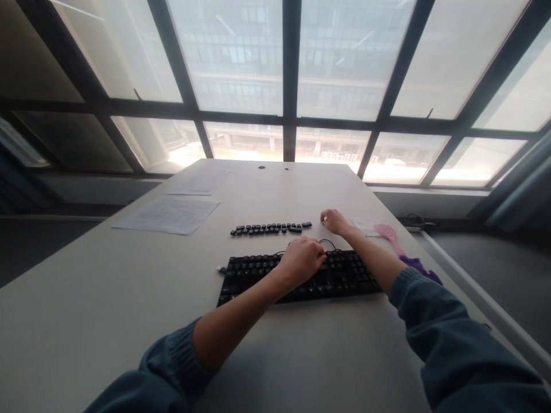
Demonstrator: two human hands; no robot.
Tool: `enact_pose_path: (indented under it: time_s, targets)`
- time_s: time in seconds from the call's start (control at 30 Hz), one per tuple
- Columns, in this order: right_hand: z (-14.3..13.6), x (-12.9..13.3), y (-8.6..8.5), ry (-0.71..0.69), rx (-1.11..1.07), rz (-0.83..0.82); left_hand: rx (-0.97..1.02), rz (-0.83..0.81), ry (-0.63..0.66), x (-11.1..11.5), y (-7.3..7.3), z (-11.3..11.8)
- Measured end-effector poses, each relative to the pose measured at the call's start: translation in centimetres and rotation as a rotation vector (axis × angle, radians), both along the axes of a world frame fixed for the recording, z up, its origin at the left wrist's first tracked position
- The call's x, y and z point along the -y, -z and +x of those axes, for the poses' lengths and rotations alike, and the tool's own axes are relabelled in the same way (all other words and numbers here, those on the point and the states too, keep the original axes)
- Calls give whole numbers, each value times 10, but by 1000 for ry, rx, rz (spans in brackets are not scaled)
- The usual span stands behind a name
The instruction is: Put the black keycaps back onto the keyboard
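A black keyboard [249, 281] lies across the white table in front of me, with what look like bare spots among its keys on the right part. My left hand [302, 259] is over the keyboard's upper middle, thumb and fingers pinched together; whatever is between them is hidden. Beyond the keyboard, loose black keycaps [269, 231] are lined up in two rows on the tabletop. Just right of those rows my right hand [334, 221] rests low at the table, its fingers curled in a pinch. Anything it holds is too small to make out.
Printed paper sheets [170, 215] lie at the left. To the right are a clear plastic bag [365, 226] and a pink round-headed thing [386, 231] with a purple part [417, 265]. A USB plug [221, 269] sits by the keyboard's left corner. Windows [241, 63] stand behind the table.
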State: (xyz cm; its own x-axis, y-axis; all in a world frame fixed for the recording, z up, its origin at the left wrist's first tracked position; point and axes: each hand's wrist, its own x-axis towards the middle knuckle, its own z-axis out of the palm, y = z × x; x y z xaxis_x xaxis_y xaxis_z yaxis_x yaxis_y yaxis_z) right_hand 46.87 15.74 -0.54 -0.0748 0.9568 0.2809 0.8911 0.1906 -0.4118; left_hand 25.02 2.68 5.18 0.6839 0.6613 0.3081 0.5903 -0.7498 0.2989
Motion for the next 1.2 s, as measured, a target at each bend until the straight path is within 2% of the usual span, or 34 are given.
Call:
enact_pose_path:
  time_s: [0.13, 0.23, 0.3, 0.4, 0.53, 0.63, 0.73, 0.87, 1.03, 1.2]
  targets:
    - [3, 2, 4, -31, -36, 52, 49, -29, 3, -2, -7, -11]
    - [11, 21, 1, -35, -88, 124, 100, -64, -12, -9, -10, -30]
    - [17, 46, -2, -35, -134, 178, 141, -77, -31, -15, -9, -51]
    - [26, 98, -2, -62, -206, 247, 218, -74, -74, -25, -3, -93]
    - [29, 166, 9, -153, -317, 290, 281, -59, -204, -37, 16, -154]
    - [26, 191, 17, -197, -333, 294, 326, -58, -334, -40, 32, -187]
    - [23, 194, 21, -225, -296, 312, 350, -62, -384, -36, 44, -205]
    - [24, 190, 23, -222, -268, 329, 381, -82, -398, -24, 52, -216]
    - [25, 190, 28, -207, -328, 325, 435, -169, -425, -16, 57, -218]
    - [25, 191, 27, -217, -319, 317, 461, -194, -419, -18, 61, -214]
